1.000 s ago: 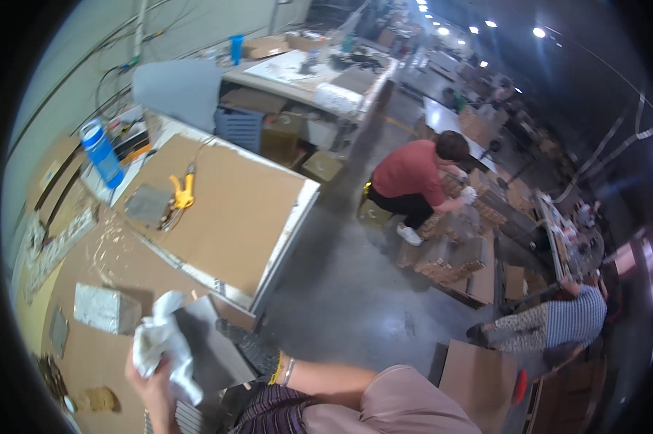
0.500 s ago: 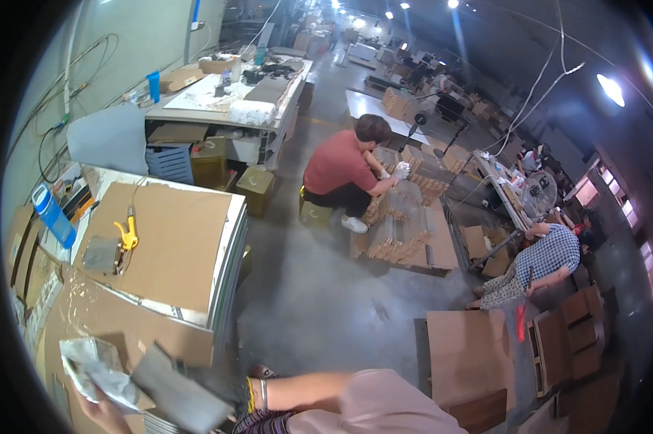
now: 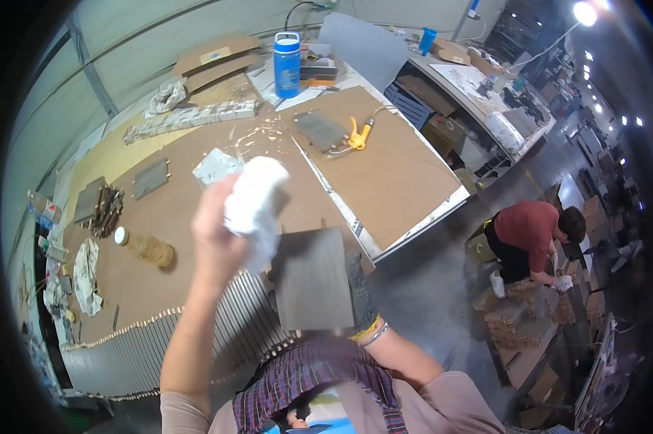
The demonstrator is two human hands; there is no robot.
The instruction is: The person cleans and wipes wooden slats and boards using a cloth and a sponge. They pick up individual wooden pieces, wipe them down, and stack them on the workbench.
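Note:
My left hand (image 3: 212, 220) is closed round a bunched white rag (image 3: 257, 195), raised over the workbench and smeared a little by motion. In front of my body, my right hand (image 3: 362, 293), in a dark glove, grips the right edge of a flat grey board (image 3: 312, 278) with small pegs at its ends. The board is apart from the rag and partly covers a long row of similar grey boards (image 3: 243, 315) standing on edge along the near side of the bench. A crumpled pale cloth (image 3: 216, 166) lies just beyond my left hand.
On the brown-covered bench (image 3: 189, 210) are a bottle of amber liquid (image 3: 149, 248), a pile of short sticks (image 3: 108, 210) and a loose grey board (image 3: 150, 179). Farther off are a yellow air blow gun (image 3: 359, 134) and a blue water bottle (image 3: 286, 69). A person (image 3: 532, 239) crouches at right.
The view has swung left toward the bench. My left hand has lifted the white rag, and the grey board in my right hand now shows its broad face in front of me.

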